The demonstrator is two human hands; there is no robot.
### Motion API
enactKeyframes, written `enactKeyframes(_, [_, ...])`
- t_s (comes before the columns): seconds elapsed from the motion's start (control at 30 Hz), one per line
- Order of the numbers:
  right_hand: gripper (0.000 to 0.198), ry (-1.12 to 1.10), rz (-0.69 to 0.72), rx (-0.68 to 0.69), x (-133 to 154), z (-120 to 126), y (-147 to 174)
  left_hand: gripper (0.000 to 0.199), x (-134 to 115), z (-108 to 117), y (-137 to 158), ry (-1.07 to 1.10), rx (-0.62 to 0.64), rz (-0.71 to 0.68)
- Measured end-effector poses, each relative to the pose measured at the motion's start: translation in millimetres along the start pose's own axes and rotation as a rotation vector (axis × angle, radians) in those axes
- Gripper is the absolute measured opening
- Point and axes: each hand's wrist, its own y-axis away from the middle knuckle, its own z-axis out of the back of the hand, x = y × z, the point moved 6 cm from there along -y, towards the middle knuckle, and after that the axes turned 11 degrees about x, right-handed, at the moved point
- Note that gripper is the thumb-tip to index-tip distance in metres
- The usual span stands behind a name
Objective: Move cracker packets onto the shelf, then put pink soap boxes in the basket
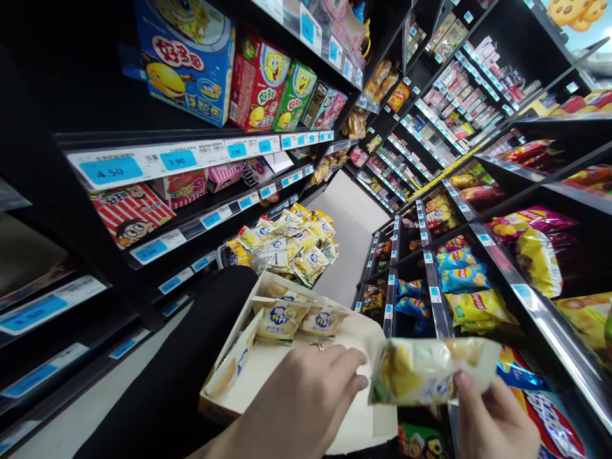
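Gripping a glossy snack packet in white, yellow and green with the right hand, with the thumb laid on its front near one end and bent fingers tucked behind, closed on that end only. Holding it lengthwise over the right edge of an open cardboard box, apart from the packets inside. Reaching in over the near side of the box with the left hand, back upward, wearing a ring, with fingers loosely bent and fingertips just beside the free end of the snack packet. Impossible to tell about any hold under that palm, hidden from this angle. In the box, standing in a row along the far edge, upright packets with a blue emblem; along the left edge, leaning on the wall, a single packet. Beside that left edge, a leg in black cloth. Past the far edge, beside the pale floor, a tub heaped above its rim with similar packets. To the left, dark shelves edged with price labels, bearing a big blue carton, a red carton and a green carton, with a striped carton one tier below. To the right, more racks of bagged snacks, among them yellow bags and blue bags.
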Motion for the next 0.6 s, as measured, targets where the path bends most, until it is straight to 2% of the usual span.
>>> enactKeyframes(0.07, [0.040, 0.052, 0.002, 0.111, 3, -17, -39, 0.033, 14, -5, -1, -0.330, 0.087, 0.243])
enactKeyframes(0.13, [0.041, 0.193, 0.051, 0.251, 9, -50, -81, 0.043, 29, -5, -1, -0.555, 0.115, 0.450])
enactKeyframes(0.2, [0.042, 0.414, 0.152, 0.474, 13, -104, -118, 0.046, 40, -3, -3, -0.659, 0.088, 0.551])
enactKeyframes(0.33, [0.025, 0.611, 0.189, 0.674, -8, -218, -171, 0.048, 58, 2, -2, -0.695, -0.026, 0.719])
enactKeyframes(0.47, [0.019, 0.768, 0.172, 0.870, -48, -318, -188, 0.039, 69, 1, -5, -0.695, -0.141, 0.737])
enactKeyframes(0.6, [0.022, 0.865, 0.127, 0.994, -85, -380, -184, 0.033, 85, -12, -4, -0.609, -0.176, 0.710])
